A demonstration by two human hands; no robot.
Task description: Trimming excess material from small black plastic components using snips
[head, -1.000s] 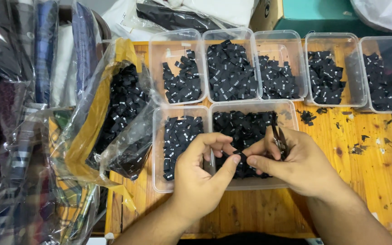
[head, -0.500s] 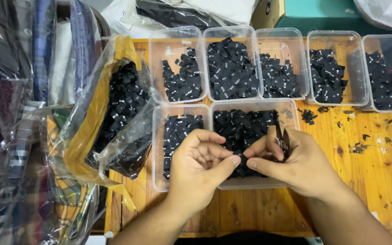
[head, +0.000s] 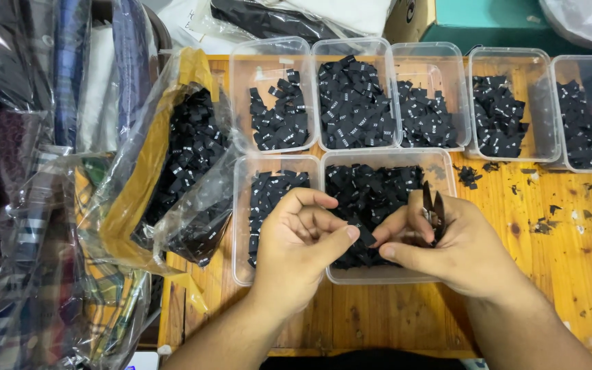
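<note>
Pinching a small black fabric label point(head: 364, 231) between both hands' fingers point(head: 340, 236).

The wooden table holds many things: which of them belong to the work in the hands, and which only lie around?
In use: left hand, right hand, small black fabric label pinched between them, dark metal snips in the right hand, clear plastic tub below.

Lying about: plastic bag of labels, folded bagged garments, teal cardboard box.
</note>
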